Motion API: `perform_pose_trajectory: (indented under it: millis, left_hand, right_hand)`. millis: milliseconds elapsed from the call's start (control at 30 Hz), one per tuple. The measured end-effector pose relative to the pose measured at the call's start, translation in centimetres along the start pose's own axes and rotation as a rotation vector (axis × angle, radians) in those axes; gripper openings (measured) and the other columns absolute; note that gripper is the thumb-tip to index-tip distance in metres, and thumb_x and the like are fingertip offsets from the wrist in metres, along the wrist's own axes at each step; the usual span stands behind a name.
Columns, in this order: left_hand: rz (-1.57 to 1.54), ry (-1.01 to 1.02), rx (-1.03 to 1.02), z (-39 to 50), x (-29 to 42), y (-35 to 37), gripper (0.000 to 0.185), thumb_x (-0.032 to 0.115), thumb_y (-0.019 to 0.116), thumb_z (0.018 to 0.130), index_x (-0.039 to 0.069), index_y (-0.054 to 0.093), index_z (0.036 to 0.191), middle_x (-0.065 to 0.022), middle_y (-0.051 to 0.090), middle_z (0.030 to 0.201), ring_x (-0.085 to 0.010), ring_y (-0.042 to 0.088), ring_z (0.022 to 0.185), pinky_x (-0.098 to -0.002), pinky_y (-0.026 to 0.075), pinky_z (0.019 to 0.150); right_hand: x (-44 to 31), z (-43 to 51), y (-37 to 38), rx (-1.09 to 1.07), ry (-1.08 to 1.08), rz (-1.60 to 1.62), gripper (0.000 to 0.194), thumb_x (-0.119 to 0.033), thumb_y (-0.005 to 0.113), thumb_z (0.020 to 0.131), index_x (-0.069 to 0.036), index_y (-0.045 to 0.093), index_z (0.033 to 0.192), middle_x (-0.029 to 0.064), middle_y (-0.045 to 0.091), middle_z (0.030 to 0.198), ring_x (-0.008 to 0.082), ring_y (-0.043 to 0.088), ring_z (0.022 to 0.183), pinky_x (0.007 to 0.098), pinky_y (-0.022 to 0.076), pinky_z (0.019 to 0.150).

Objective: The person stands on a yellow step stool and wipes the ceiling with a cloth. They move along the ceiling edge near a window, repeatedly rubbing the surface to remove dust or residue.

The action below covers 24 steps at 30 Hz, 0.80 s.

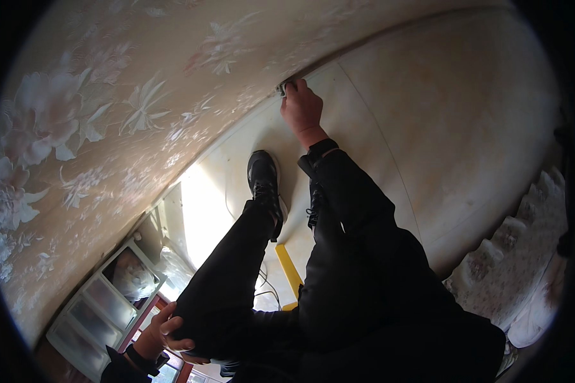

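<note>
My right hand (303, 107) reaches down to the foot of the wallpapered wall (124, 91). Its fingers are closed on a small light-coloured object (281, 89) at the joint between wall and floor; the fist hides much of it, so its kind cannot be told. A black band is round the right wrist. At the lower left, my left hand (165, 332) rests against my bent knee in black trousers (220, 297), fingers apart, holding nothing that shows. My black shoe (263, 174) stands on the pale floor (441, 119) near the wall, with the other shoe partly hidden by my right sleeve.
Between my legs lie a yellow bar (289, 268) and dark cables (268, 287). A cabinet with frosted drawers (96, 321) and a clear plastic bag (175, 263) stand along the wall at lower left. Floral ruffled fabric (503, 268) hangs at the right. Bright light falls on the floor (203, 210).
</note>
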<state>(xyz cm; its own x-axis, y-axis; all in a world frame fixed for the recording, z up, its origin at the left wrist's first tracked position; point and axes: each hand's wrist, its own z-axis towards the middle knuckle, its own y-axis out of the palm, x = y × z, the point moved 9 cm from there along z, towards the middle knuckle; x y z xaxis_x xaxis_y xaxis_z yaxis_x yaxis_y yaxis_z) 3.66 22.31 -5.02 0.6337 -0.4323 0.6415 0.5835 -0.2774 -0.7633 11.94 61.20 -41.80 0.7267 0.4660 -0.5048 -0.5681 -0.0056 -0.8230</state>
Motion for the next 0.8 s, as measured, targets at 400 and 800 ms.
perform_pose_trajectory:
  millis: [400,800]
  left_hand:
    - [-0.051,-0.208,0.005,-1.4,-0.4,-0.1,0.062,0.036,0.066,0.093,0.045,0.037,0.148,-0.0133,0.027,0.161,-0.0440,0.039,0.142,-0.0485,0.047,0.111]
    - [-0.097,-0.185,0.010,-0.7,-0.4,-0.1,0.065,0.054,0.067,0.089,0.053,0.035,0.146,-0.0107,0.026,0.161,-0.0446,0.032,0.146,-0.0531,0.044,0.112]
  right_hand:
    - [1.1,1.0,-0.7,-0.101,-0.308,0.067,0.023,-0.010,0.067,0.077,-0.013,0.064,0.099,0.0068,0.058,0.094,0.0269,0.065,0.078,0.0428,0.0537,0.063]
    - [7.8,4.4,-3.9,0.058,0.099,-0.091,0.017,-0.013,0.071,0.076,-0.013,0.067,0.093,0.0091,0.062,0.097,0.0302,0.067,0.077,0.0460,0.0553,0.062]
